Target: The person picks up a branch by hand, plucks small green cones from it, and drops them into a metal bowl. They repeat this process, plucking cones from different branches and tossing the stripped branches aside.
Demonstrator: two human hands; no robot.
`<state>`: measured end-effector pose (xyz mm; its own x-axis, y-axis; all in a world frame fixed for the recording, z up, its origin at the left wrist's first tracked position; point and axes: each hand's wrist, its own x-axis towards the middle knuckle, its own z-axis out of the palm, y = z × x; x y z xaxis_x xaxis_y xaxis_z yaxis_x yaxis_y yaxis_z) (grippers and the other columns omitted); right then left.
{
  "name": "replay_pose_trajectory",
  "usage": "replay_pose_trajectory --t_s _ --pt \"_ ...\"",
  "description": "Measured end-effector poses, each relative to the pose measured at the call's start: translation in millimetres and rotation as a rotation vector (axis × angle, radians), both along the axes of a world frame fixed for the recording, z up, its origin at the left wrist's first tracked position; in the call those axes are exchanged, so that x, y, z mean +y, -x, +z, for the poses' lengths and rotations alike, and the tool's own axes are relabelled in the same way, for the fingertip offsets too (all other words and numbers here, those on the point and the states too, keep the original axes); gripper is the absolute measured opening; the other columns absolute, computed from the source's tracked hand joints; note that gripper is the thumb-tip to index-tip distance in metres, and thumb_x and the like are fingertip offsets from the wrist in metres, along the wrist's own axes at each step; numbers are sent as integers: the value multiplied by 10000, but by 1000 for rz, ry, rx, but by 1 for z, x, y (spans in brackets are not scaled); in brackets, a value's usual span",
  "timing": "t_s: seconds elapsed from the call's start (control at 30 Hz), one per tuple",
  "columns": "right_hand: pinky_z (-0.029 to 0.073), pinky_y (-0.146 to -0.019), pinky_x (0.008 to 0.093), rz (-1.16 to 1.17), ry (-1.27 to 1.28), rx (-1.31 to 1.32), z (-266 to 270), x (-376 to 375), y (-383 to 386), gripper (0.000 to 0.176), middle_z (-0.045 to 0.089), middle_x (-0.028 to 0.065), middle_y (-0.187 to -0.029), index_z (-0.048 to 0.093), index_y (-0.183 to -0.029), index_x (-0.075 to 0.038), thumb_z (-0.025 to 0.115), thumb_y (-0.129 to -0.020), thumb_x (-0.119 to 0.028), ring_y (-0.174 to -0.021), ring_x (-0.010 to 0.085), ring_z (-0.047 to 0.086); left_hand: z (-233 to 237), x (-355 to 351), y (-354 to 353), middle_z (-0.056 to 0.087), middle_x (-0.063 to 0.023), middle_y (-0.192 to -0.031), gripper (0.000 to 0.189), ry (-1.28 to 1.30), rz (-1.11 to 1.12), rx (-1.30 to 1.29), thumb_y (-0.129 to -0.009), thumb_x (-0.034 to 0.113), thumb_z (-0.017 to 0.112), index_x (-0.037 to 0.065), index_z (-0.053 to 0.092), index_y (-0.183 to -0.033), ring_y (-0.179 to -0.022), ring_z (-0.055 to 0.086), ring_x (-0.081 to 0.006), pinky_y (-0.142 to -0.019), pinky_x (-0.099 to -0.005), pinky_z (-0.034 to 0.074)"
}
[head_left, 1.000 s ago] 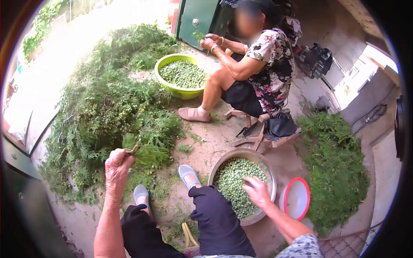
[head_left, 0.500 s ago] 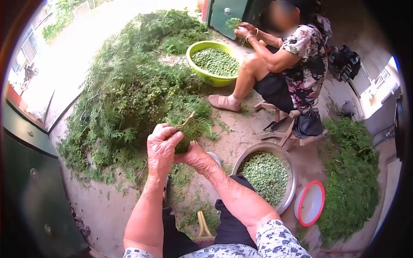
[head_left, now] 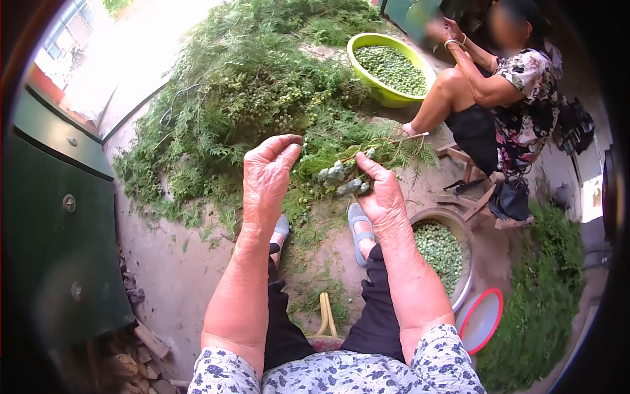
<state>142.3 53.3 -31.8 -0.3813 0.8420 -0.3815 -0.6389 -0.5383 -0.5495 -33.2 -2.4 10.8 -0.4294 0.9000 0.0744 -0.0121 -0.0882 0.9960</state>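
Centrally, leafy sprig (head_left: 357, 157) with a cluster of pale blue-green berries (head_left: 341, 177): was held raised between both hands, above the knees and the bare ground. Was pinched at its near side by the right hand (head_left: 384, 200), fingertips closed on the foliage, woody stem pointing away to the right. Left hand (head_left: 266, 174), just beside the sprig's left end: was lifted with its back to the camera, fingers together and bent at the tips; could not be told whether touching the foliage or gripping anything.

Below the hands: two grey shoes (head_left: 359, 220) on the ground, dark trousers (head_left: 377, 315), flowered sleeves.

Right of the right forearm, near: metal basin (head_left: 468, 259) filled with green berries; just beside it, white bowl with red rim (head_left: 482, 318).

Beyond the sprig: large heap of cut green branches (head_left: 262, 85), spread over the ground.

Far right of the heap: yellow-green basin (head_left: 387, 98) of berries, touching the heap's edge; next to it, another person (head_left: 518, 92) seated on a wooden stool (head_left: 482, 197), own hands raised together.

Far left: dark green metal box (head_left: 52, 217).
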Motion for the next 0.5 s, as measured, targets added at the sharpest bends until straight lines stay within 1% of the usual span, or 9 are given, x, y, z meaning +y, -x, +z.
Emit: replay_pose_trajectory --t_s 0.1,0.2,0.27,0.3,0.33,0.4,0.43,0.47,0.5 --pt "510 -757 381 -35 -2 27 15 -5 4 163 621 87 -909 581 -975 -22 607 -821 -69 -822 224 613 -5 -1 -7 628 -4 -826 133 -27 37 71 -809 55 613 9 651 -928 -729 543 -64 -653 -217 441" --pt "526 -699 353 -133 -41 -12 19 -8 9 177 624 77 -894 584 -972 -11 627 -810 -69 -778 207 618 2 -4 -15 613 -37 -830 114 -102 114 286 -765 50 646 32 646 -877 -746 571 -132 -681 -261 453" --pt "519 -698 326 -112 -139 -88 19 -10 9 186 621 62 -907 581 -985 -20 628 -809 -57 -788 185 611 8 -5 -21 599 -76 -848 136 -264 207 667 -716 63 675 57 638 -846 -805 575 -224 -722 -322 453" --pt "504 -708 292 -48 -203 -128 17 -11 10 221 617 44 -925 576 -1013 -29 638 -802 -46 -808 150 595 10 -4 -23 602 -93 -861 174 -284 162 764 -689 99 691 62 636 -850 -852 557 -276 -754 -371 438" --pt "504 -708 292 -47 -204 -128 16 -14 11 221 617 44 -925 576 -1013 -29 638 -802 -46 -808 150 595 6 -1 -21 608 -89 -890 184 -287 87 830 -713 141 680 62 641 -874 -857 559 -274 -754 -375 439" --pt "485 -730 265 106 -394 -264 15 -21 17 265 615 28 -939 567 -1044 -33 650 -792 -44 -828 123 580 -3 0 -27 619 -117 -941 194 -180 80 819 -743 109 662 43 655 -925 -891 581 -243 -760 -313 459" --pt "473 -749 254 108 -457 -282 10 -23 22 312 613 19 -961 556 -1080 -27 655 -784 -32 -841 107 571 -8 3 -26 637 -90 -888 196 -152 12 683 -776 116 644 19 645 -946 -822 593 -183 -727 -279 461" --pt "473 -749 254 111 -455 -280 12 -25 21 312 613 19 -961 556 -1080 -27 655 -784 -32 -841 107 571 -9 1 -24 637 -90 -888 196 -148 13 684 -776 116 644 19 645 -946 -822 593 -183 -727 -279 461" --pt "469 -759 253 180 -433 -275 16 -26 21 325 611 20 -975 554 -1092 -29 654 -783 -31 -852 106 567 -5 0 -22 634 -63 -850 196 -35 -104 349 -791 120 637 2 639 -948 -787 578 -139 -712 -260 457"
